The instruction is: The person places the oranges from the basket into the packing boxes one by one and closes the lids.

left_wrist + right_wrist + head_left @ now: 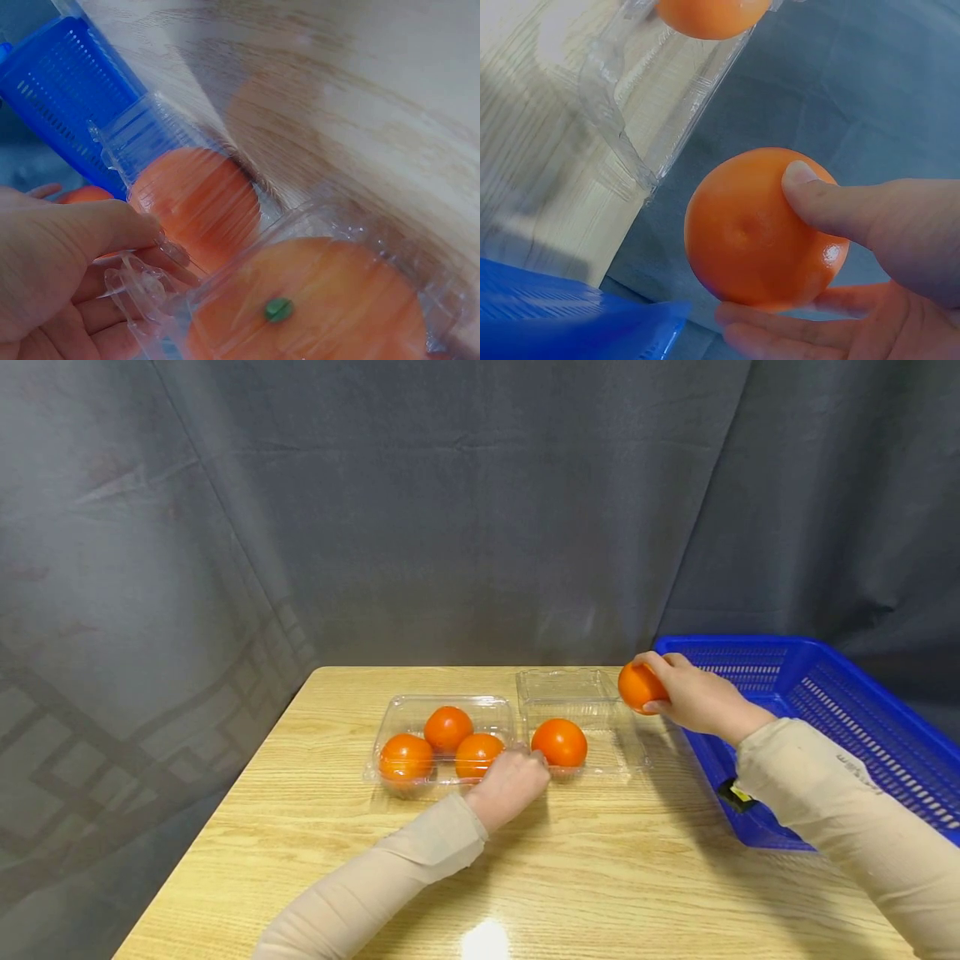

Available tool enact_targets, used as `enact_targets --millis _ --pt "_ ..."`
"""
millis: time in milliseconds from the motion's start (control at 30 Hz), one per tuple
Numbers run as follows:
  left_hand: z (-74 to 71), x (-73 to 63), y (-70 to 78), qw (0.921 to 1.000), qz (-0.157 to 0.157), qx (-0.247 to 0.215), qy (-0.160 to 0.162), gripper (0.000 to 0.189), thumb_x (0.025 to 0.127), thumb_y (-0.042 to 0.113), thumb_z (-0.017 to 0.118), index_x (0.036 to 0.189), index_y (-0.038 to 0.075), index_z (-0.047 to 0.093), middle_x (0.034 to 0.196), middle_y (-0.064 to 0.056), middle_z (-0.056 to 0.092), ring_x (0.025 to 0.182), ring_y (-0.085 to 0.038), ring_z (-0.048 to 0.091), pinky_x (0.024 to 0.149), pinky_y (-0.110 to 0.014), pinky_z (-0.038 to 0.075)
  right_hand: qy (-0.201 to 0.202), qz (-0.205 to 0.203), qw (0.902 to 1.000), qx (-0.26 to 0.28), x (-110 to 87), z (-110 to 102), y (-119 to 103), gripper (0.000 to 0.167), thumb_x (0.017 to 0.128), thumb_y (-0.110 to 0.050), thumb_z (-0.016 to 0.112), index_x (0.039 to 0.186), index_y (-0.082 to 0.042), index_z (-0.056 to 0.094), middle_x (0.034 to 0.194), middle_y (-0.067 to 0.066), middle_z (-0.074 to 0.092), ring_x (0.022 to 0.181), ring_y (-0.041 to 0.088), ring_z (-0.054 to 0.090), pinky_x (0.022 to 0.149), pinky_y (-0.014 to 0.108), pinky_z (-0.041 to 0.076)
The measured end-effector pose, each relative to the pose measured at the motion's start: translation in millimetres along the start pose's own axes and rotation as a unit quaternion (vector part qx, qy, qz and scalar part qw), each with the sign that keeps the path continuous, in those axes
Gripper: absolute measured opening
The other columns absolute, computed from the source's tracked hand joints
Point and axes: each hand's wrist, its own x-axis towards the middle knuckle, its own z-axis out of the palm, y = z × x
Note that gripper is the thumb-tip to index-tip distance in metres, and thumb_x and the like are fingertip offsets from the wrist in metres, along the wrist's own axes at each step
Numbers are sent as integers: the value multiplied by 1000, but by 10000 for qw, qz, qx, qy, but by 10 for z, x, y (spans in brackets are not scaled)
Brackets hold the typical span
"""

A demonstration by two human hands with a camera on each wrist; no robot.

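My right hand (693, 693) grips an orange (636, 687) between thumb and fingers, held up near the far right corner of an open clear plastic container (618, 743). Another orange (559, 743) sits in that container's left side. My left hand (513, 785) is at the front, where the two containers meet, and its thumb and fingers pinch a clear plastic rim (154, 289). To its left stands a second clear container (491, 706) with three oranges in it, one of them (405, 758) at the left. The left fingertips are partly hidden in the head view.
A blue perforated basket (757, 647) stands at the right, partly behind my right forearm. A dark item with a yellow patch (738, 795) shows at its near side. Behind the wooden table (300, 827) hangs a grey curtain (480, 510).
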Motion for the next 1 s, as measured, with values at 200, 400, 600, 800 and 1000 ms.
enact_targets --millis 200,400,600,800,1000 --pt "1 2 2 10000 19 -13 -83 10 81 15 69 83 24 73 77 11 70 63 0 59 56 -9 48 46 -68 10000 53 -1 50 -15 52 82 -18 71 123 -10 40 107 32 51 69 35 59 53 44 50" --pt "8 2 3 10000 12 -4 -56 10 81 15 69 84 23 73 77 11 69 63 -1 59 56 -9 48 46 -118 9999 92 5 84 -24 53 82 -18 71 124 -10 40 106 32 52 68 34 60 52 43 50" --pt "23 1 3 10000 2 6 8 10 80 14 69 83 23 73 77 10 70 62 -1 59 55 -9 48 30 -106 9998 137 8 115 -49 52 81 -18 72 123 -11 41 105 30 53 69 35 60 52 44 50" --pt "37 1 8 10000 -22 -8 92 11 80 13 69 82 23 73 76 11 69 61 -1 59 55 -9 47 2 -117 9998 166 14 137 -71 51 82 -19 72 122 -13 42 104 28 53 67 32 59 52 42 50" --pt "26 0 3 10000 -4 -24 79 10 80 14 69 83 23 73 76 10 70 63 -1 59 57 -9 48 -58 -155 9998 149 28 165 -82 51 82 -18 71 123 -13 41 108 30 52 70 34 60 57 46 52"
